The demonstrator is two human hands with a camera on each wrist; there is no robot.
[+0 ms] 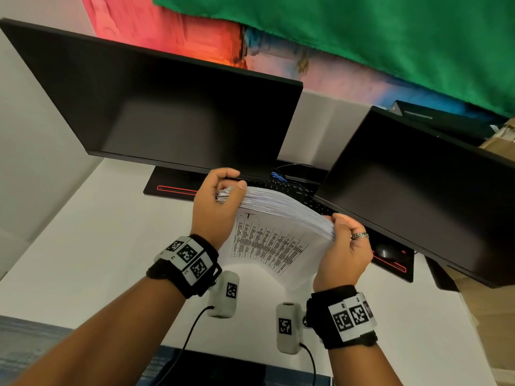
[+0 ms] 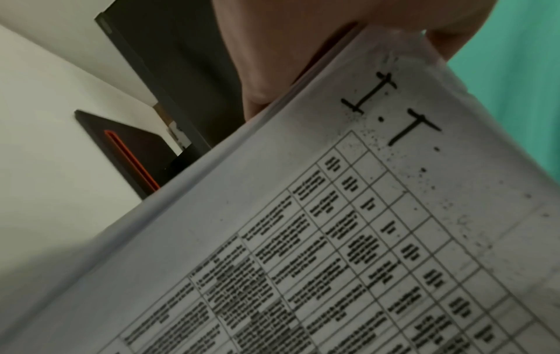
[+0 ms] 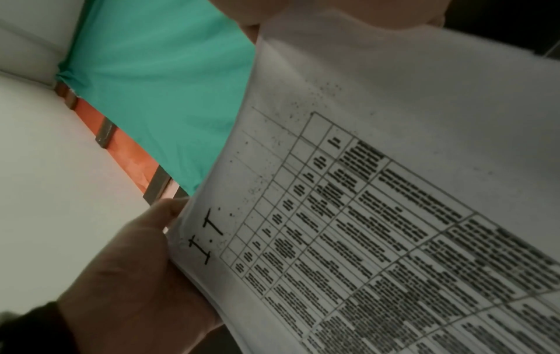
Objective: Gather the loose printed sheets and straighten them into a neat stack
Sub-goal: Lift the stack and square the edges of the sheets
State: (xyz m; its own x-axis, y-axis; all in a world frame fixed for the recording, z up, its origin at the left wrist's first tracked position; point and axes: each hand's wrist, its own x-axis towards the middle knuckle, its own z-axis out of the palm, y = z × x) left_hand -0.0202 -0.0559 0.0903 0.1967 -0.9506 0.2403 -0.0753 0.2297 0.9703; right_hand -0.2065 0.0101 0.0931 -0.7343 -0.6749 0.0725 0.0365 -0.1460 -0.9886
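A thick stack of printed sheets (image 1: 276, 218) stands on its lower edge on the white desk (image 1: 92, 246), bowed between both hands. The sheet facing me carries a printed table with "I.T." written above it (image 2: 363, 215) (image 3: 379, 215). My left hand (image 1: 220, 196) grips the stack's upper left corner, thumb over the top edge. My right hand (image 1: 344, 235), wearing a ring, grips the upper right corner. In the right wrist view the left hand (image 3: 136, 275) shows at the stack's far corner. The top edges are fanned and uneven.
Two dark monitors stand close behind: one at the left (image 1: 167, 107), one at the right (image 1: 418, 190). A black keyboard (image 1: 295, 190) lies behind the stack, a mouse (image 1: 387, 252) on a black mat at the right. Green cloth (image 1: 362, 32) hangs above.
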